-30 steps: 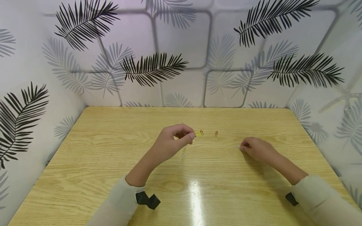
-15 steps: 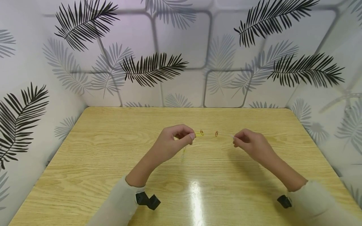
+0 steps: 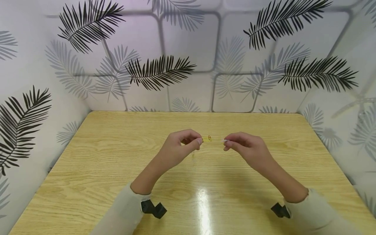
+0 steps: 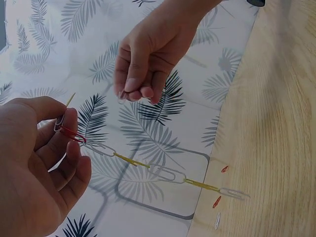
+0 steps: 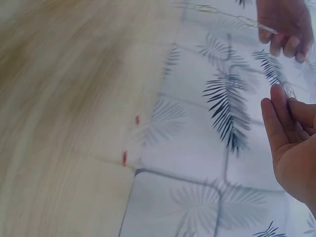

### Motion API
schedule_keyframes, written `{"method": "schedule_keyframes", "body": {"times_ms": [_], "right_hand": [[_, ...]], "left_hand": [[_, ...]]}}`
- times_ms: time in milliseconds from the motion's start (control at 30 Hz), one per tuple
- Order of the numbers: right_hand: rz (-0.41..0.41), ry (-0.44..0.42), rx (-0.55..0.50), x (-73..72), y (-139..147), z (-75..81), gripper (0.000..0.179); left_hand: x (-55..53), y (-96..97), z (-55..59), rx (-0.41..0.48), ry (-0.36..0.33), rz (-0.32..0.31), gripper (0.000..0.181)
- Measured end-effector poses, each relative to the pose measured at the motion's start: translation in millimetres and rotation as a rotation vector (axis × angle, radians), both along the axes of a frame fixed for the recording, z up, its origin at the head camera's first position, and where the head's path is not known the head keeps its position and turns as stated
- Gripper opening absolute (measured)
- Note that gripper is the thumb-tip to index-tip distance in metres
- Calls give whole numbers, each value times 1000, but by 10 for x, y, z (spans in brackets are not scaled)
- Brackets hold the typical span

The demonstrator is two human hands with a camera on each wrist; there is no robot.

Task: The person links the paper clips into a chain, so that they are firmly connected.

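My left hand [image 3: 182, 143] pinches the upper end of a paper clip chain [image 4: 167, 174]. Red, white and yellow links hang from its fingers in the left wrist view. A yellow clip [image 4: 70, 99] juts from between thumb and forefinger, pointing at the other hand. Just to the right, my right hand [image 3: 249, 148] pinches a single white paper clip [image 3: 225, 140] by its thumb and fingertips. A small gap separates that clip from the yellow one. Both hands are raised above the table.
Loose paper clips lie on the wooden table [image 3: 117, 156]: a red clip [image 4: 224, 169], another red clip [image 4: 217, 202] and a white clip [image 4: 217, 221]. A leaf-patterned wall [image 3: 188, 42] rises behind the table's far edge.
My right hand has lifted off the table and travelled left with the white paper clip, close to my left hand. It now covers a red clip on the table. The left hand stays put.
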State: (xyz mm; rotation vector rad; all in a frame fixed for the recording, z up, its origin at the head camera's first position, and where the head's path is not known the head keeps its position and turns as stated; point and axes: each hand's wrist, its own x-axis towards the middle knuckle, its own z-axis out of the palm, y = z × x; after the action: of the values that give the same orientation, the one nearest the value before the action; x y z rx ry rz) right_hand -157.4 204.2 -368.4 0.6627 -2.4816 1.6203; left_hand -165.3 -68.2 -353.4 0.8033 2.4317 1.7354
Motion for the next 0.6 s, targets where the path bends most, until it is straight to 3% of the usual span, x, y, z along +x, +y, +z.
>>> {"method": "schedule_keyframes", "body": {"times_ms": [133,367,600], "right_hand": [[28,23,-12,44,-153,52,9],[-47,64,21,64,-325,135,3],[-68,307,93,24,-390,178,6]], "left_hand": [[1,3,-2,0,-4,10,12],[4,-4,3,9,-21,11,12],[14,-16,40,2,4,16,13]]}}
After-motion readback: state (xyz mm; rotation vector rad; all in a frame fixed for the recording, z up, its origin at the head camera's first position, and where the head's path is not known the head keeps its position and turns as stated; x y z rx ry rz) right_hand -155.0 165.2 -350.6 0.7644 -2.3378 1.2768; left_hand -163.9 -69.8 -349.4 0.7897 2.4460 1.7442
